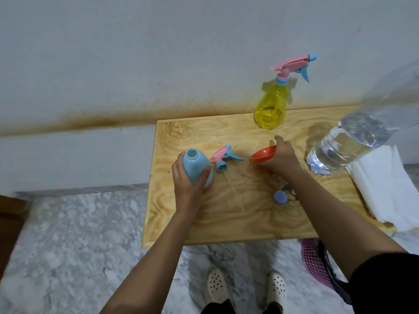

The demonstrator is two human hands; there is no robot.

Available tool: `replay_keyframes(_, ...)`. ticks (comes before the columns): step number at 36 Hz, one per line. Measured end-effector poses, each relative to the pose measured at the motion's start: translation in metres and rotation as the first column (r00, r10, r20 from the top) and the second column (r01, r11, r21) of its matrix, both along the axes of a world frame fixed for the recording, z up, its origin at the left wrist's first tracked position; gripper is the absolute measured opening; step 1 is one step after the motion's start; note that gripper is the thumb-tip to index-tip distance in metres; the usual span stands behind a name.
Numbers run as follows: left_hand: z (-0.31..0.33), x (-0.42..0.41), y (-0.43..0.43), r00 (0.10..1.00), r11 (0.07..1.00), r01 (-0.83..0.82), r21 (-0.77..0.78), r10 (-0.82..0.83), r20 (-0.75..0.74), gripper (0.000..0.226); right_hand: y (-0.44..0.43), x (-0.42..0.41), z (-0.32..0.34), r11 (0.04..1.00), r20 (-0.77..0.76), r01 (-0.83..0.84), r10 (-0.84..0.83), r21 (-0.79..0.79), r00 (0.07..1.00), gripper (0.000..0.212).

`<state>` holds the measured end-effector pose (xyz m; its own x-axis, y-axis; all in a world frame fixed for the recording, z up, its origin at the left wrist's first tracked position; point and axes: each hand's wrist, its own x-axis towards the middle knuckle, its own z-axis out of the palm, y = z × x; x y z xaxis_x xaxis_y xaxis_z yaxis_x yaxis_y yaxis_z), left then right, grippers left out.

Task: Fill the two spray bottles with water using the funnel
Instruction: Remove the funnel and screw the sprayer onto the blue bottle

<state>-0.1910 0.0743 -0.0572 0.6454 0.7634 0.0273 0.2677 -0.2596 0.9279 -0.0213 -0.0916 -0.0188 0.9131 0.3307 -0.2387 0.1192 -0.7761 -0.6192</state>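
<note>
Hands are both busy on the wooden table (195, 227). Left hand (189, 182) is wrapped around the blue spray bottle (195, 165), fingers closed on its body, holding it upright near the table's left edge with the neck open (no sprayer on it). Its pink-and-blue trigger sprayer head (223, 157) is lying on its side just beside the bottle, with its clear dip tube (235, 193) trailing toward the front of the table.

Right hand (282, 156) is clamped on the orange funnel (263, 155), which sits tilted, wide mouth facing left, over the middle of the table and apart from the blue bottle.

Yellow spray bottle (271, 109) stands at the back edge by the wall, sprayer on. Big clear water bottle (350, 141) is on the right, partly full, and its blue cap (280, 197) lies on the wood near the right forearm. White paper towels (390, 189) lie just beside the water bottle, at the table's right edge.
</note>
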Motion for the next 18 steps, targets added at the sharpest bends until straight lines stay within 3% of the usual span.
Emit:
replay_keyframes(7, 0.004, -0.001, 0.003, 0.998, 0.997, 0.068, 0.037, -0.067, -0.020, 0.090, 0.003, 0.004, 0.007, 1.000, -0.086, -0.023, 0.022, -0.014, 0.996, 0.116)
replay_keyframes(10, 0.006, -0.004, 0.008, 0.994, 0.994, 0.105, 0.033, -0.104, -0.027, 0.088, 0.008, 0.005, 0.014, 0.997, -0.025, -0.031, 0.030, -0.072, 0.999, 0.118)
replay_keyframes(16, 0.006, -0.009, 0.018, 0.993, 0.990, 0.119, 0.077, -0.117, -0.032, 0.084, 0.042, -0.016, 0.021, 0.988, 0.316, -0.149, 0.131, 0.033, 0.940, 0.082)
replay_keyframes(18, 0.005, -0.012, 0.019, 0.995, 0.992, 0.097, 0.083, -0.095, -0.021, 0.084, 0.058, -0.029, 0.015, 0.971, 0.321, -0.241, 0.227, 0.001, 0.919, 0.070)
